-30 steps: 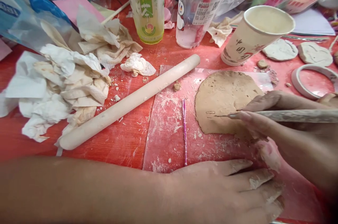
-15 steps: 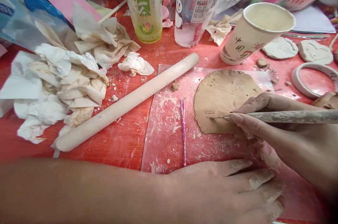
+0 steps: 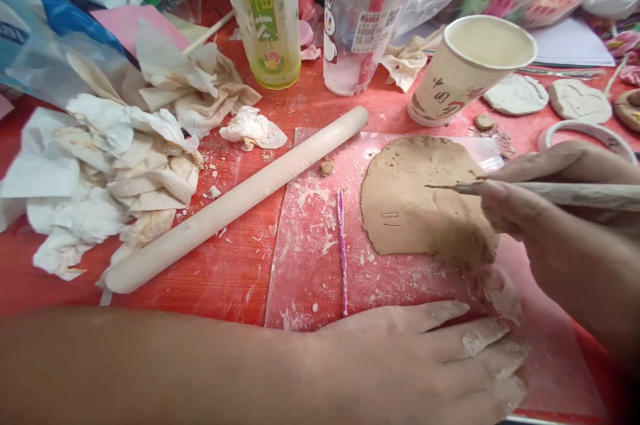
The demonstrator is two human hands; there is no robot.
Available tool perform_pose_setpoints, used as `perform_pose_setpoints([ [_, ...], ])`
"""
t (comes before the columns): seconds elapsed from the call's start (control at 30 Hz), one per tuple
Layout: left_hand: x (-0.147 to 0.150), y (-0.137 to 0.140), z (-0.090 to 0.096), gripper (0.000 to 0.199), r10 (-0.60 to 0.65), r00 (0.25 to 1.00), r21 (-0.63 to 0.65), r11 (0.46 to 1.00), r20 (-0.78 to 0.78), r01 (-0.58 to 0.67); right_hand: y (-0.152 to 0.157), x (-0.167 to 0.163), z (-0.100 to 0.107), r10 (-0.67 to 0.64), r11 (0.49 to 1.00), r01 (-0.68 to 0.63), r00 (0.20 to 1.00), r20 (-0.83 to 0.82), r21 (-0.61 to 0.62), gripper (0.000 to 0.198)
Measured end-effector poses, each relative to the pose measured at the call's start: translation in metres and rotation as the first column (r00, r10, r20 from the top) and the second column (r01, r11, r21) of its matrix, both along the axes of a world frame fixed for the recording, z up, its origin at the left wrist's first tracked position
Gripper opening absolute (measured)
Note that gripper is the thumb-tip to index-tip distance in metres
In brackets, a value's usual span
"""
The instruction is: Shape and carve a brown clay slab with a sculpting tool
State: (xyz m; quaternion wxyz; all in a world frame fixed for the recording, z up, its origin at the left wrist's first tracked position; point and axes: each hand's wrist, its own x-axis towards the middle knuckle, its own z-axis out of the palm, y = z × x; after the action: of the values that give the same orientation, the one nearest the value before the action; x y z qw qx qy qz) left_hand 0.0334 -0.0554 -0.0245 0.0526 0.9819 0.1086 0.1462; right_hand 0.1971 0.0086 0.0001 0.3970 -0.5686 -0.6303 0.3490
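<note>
A flat brown clay slab point(image 3: 407, 201) lies on a clear plastic sheet point(image 3: 305, 271), with two small narrow rectangles scored near its lower left. Closed around a grey clay-smeared needle tool point(image 3: 565, 193), my right hand point(image 3: 560, 211) is over the slab's right side. The thin metal tip points left above the slab; whether it touches is hard to tell. My left hand point(image 3: 425, 351) lies palm down, fingers stretched out with dried clay on them, on the sheet below the slab. Between the hand and the slab's left edge is a thin purple stick point(image 3: 342, 251).
A rolling pin point(image 3: 240, 201) lies diagonally at left, beside crumpled tissues point(image 3: 120, 165). Behind the slab stand a paper cup point(image 3: 465, 71), a clear plastic cup point(image 3: 357, 25) and a green-labelled bottle point(image 3: 265, 18). A tape roll point(image 3: 590, 128) and pale clay discs point(image 3: 580, 100) are at right.
My right hand has lifted the needle tool off the lower left of the slab and moved up and right. A second small rectangle outline now shows there. My left hand stays flat.
</note>
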Motion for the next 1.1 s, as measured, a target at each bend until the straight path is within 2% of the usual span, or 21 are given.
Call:
perform_pose_setpoints([
  [0.07,0.0001,0.0000,0.0010,0.042,0.003,1.000,-0.007,1.000,-0.006,-0.003,0.0001,0.0001,-0.0008,0.102,0.995,-0.103,0.992,0.077,0.008,0.009],
  [0.17,0.0002,0.0003,0.0023,0.043,0.009,1.000,-0.010,1.000,-0.010,-0.009,-0.0002,0.0015,-0.0027,0.242,0.967,-0.230,0.964,0.110,-0.104,0.015],
  [0.37,0.0008,0.0008,0.0022,0.042,0.001,1.000,-0.010,1.000,-0.031,-0.001,0.0021,0.0039,-0.0055,0.140,0.947,-0.184,0.975,-0.173,-0.265,0.014],
  [0.5,0.0012,0.0006,0.0022,0.042,-0.002,1.000,-0.004,1.000,-0.031,0.002,0.0026,0.0005,-0.0054,0.178,0.909,-0.239,0.963,-0.200,-0.343,0.018],
  [0.7,0.0013,0.0000,0.0016,0.040,-0.002,0.999,-0.047,0.999,-0.032,0.001,0.0047,0.0028,-0.0040,0.078,0.968,-0.114,0.983,-0.164,-0.224,0.015],
  [0.8,0.0014,-0.0001,0.0006,0.041,0.000,1.000,-0.043,0.999,-0.011,-0.001,0.0024,0.0025,-0.0032,0.132,0.946,-0.185,0.970,-0.206,-0.267,0.017],
  [0.9,0.0014,0.0000,0.0007,0.041,0.006,1.000,-0.019,1.000,-0.007,-0.007,0.0010,0.0009,-0.0024,0.201,0.922,-0.243,0.965,-0.166,-0.301,0.019],
  [1.03,0.0004,0.0000,0.0031,0.042,0.002,0.999,-0.026,1.000,-0.044,-0.003,0.0023,0.0014,-0.0026,0.129,0.964,-0.151,0.985,-0.111,-0.219,0.016],
  [1.1,-0.0002,0.0004,0.0041,0.042,-0.010,0.998,-0.021,1.000,-0.055,0.009,0.0010,0.0023,-0.0029,0.118,0.983,-0.123,0.992,-0.046,-0.139,0.017],
])
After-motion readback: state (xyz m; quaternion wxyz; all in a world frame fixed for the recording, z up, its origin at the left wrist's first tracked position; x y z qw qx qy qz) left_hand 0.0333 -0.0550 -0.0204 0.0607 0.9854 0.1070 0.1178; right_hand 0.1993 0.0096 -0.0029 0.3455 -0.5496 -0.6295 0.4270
